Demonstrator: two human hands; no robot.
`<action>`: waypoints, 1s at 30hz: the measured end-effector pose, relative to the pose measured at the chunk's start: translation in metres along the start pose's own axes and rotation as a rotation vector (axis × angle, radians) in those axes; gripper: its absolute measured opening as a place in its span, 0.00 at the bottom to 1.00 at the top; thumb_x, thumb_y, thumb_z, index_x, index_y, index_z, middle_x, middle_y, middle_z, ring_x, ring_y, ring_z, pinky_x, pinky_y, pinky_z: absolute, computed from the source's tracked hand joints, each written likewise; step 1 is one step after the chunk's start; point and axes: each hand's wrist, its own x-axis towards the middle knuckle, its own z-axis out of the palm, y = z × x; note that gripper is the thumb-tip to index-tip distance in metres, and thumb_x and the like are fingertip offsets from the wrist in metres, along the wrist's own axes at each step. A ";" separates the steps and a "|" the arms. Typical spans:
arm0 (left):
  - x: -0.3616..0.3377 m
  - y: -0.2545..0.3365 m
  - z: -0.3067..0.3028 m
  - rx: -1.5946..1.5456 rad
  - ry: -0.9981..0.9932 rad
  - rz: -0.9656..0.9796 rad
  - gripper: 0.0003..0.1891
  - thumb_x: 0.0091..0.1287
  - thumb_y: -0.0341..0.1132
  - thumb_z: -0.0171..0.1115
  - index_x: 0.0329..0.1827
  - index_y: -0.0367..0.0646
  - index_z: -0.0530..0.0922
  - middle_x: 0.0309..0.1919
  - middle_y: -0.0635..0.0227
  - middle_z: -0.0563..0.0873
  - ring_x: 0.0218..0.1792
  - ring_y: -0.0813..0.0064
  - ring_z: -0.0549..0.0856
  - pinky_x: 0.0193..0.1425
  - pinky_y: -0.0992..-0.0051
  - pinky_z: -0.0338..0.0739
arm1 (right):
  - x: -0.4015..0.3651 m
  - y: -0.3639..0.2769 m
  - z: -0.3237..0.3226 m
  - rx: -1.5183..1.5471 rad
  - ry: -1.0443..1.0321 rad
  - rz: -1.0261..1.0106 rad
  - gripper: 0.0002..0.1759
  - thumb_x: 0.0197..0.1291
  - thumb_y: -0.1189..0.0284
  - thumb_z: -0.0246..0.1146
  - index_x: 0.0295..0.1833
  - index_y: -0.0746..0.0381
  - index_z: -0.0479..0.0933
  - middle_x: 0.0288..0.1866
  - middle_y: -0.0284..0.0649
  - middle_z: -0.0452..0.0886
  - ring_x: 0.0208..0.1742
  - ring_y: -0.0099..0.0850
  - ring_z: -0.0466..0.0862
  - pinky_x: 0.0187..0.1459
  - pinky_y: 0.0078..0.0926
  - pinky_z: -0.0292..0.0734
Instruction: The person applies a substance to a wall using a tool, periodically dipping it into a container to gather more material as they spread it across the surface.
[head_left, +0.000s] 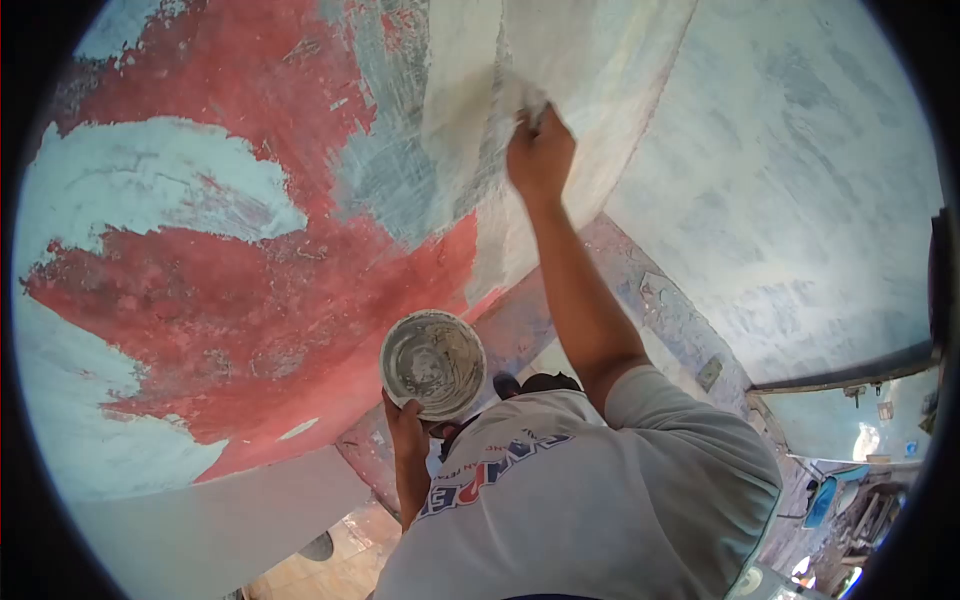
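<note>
My left hand (404,418) grips the rim of a round bucket (466,345) at its lower left side. Grey-white paste coats the bucket's inside and lies at its bottom. Up against the wall (300,200), my right hand (541,158) is closed around a putty knife (537,112), whose blade is smeared by motion. Pale filler strips cover the wall around that hand. Further left, the wall shows red paint, scraped grey areas and patches of light blue-white.
A second, whitish wall (790,190) meets the first at a corner on the right. Stained floor (680,320) runs along the foot of the walls. Past an opening at the lower right lie assorted items (865,515), one of them blue. Tan tiles (345,560) show at the lower left.
</note>
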 end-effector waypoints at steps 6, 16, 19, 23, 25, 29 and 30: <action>-0.015 0.003 -0.004 0.008 0.030 -0.061 0.41 0.54 0.17 0.46 0.77 0.47 0.62 0.61 0.57 0.77 0.52 0.61 0.86 0.39 0.64 0.92 | -0.018 -0.001 0.030 0.013 0.034 -0.065 0.18 0.58 0.79 0.59 0.55 0.64 0.82 0.33 0.56 0.85 0.38 0.58 0.86 0.37 0.47 0.80; 0.002 -0.004 -0.016 0.002 0.085 0.018 0.43 0.54 0.17 0.47 0.79 0.49 0.61 0.64 0.60 0.75 0.59 0.61 0.82 0.50 0.66 0.88 | -0.145 -0.140 0.044 0.326 -0.491 -0.404 0.35 0.54 0.79 0.62 0.71 0.65 0.72 0.62 0.55 0.83 0.48 0.47 0.90 0.42 0.41 0.89; 0.010 -0.021 -0.035 -0.009 0.062 0.088 0.43 0.54 0.17 0.47 0.79 0.49 0.61 0.64 0.60 0.75 0.60 0.61 0.81 0.52 0.66 0.87 | -0.134 -0.109 0.027 0.386 -0.434 -0.233 0.32 0.55 0.81 0.62 0.69 0.62 0.75 0.52 0.54 0.87 0.40 0.47 0.89 0.36 0.40 0.86; -0.012 0.003 -0.017 -0.056 0.115 0.002 0.42 0.55 0.18 0.47 0.78 0.49 0.62 0.63 0.58 0.76 0.56 0.60 0.85 0.44 0.64 0.91 | -0.059 -0.034 0.017 0.029 -0.021 -0.170 0.14 0.62 0.78 0.61 0.53 0.64 0.82 0.28 0.54 0.83 0.27 0.48 0.86 0.27 0.40 0.77; -0.016 -0.002 -0.020 -0.039 0.118 -0.048 0.40 0.54 0.19 0.47 0.77 0.47 0.62 0.61 0.56 0.77 0.51 0.59 0.87 0.34 0.64 0.93 | -0.043 -0.015 0.020 0.037 0.032 -0.076 0.12 0.62 0.78 0.60 0.50 0.66 0.82 0.29 0.56 0.83 0.28 0.53 0.85 0.27 0.42 0.76; -0.018 -0.008 -0.025 -0.031 0.052 -0.025 0.40 0.55 0.18 0.47 0.77 0.45 0.63 0.61 0.58 0.77 0.56 0.61 0.84 0.45 0.66 0.90 | -0.078 -0.062 0.040 0.072 -0.163 -0.094 0.32 0.56 0.81 0.60 0.70 0.63 0.76 0.35 0.56 0.85 0.36 0.50 0.89 0.32 0.45 0.81; -0.016 -0.011 -0.027 -0.026 0.052 -0.028 0.40 0.55 0.18 0.47 0.77 0.45 0.63 0.61 0.58 0.77 0.56 0.61 0.84 0.45 0.66 0.90 | -0.100 -0.077 0.051 0.198 -0.127 -0.232 0.33 0.55 0.81 0.61 0.71 0.63 0.75 0.41 0.56 0.86 0.40 0.49 0.89 0.35 0.44 0.83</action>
